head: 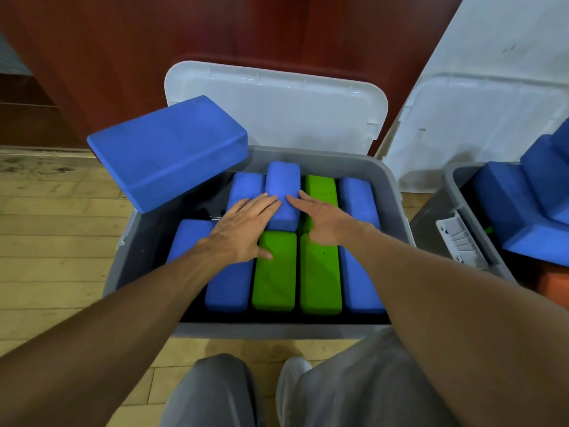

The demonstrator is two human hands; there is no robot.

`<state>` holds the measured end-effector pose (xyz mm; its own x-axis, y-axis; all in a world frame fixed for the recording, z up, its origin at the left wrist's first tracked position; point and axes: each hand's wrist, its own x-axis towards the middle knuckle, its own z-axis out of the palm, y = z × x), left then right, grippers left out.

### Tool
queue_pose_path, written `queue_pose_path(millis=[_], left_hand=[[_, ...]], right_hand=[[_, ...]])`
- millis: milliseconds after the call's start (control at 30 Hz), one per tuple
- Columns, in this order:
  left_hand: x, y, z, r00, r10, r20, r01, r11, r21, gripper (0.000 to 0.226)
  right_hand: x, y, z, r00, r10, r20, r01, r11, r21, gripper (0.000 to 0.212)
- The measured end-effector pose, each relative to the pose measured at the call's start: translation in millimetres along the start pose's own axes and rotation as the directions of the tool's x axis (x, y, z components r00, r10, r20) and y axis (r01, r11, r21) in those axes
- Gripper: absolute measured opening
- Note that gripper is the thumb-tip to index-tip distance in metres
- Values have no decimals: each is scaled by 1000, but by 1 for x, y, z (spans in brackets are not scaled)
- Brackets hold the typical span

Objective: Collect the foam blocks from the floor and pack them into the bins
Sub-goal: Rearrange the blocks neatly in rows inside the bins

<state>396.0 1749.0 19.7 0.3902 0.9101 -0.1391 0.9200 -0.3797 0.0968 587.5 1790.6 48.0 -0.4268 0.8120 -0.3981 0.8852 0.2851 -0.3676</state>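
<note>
A grey bin in front of me holds several blue and green foam blocks standing on edge in rows. One blue block stands higher than the rest in the back row. My left hand lies flat with straight fingers against its left side, and my right hand presses with straight fingers on its right side. A large blue block rests tilted on the bin's back left corner. Two green blocks fill the front middle.
The bin's white lid leans against the red-brown wall behind it. A second grey bin at the right holds more blue blocks, with another white lid behind. Wooden floor lies to the left. My knees and a shoe are below.
</note>
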Motion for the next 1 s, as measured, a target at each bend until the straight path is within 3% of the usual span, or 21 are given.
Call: queue_pose_path(millis=[300,433,600,700,800,900,1000], left_hand=[[2,-8,7,990,-6,138,21,994,-105,98],[4,-13,5,979,-9,202,23,998,-64,97],[11,-9,-3,965,-14,263,62,982,-177,90],[7,-11,-10,991,-94,92,122,914,-387,65],[-6,-15,-33,976,-185,-114,93,831,-548,44],[-24,-28,-59,900,-298,-319,48,794,-606,40],[-47,-50,-76,797,-397,-455,128,848,-515,34]], right_hand=[[20,-7,-6,980,90,178,-47,972,-230,72],[24,-18,-6,966,118,231,-37,944,-327,68],[25,-24,-7,974,148,170,-111,972,-209,63],[24,-34,0,986,169,-5,-167,971,-169,55],[27,-51,4,983,152,-102,-166,975,-148,50],[36,-72,0,987,95,-126,-100,995,-31,44],[38,-95,-6,985,58,-163,-42,994,102,40]])
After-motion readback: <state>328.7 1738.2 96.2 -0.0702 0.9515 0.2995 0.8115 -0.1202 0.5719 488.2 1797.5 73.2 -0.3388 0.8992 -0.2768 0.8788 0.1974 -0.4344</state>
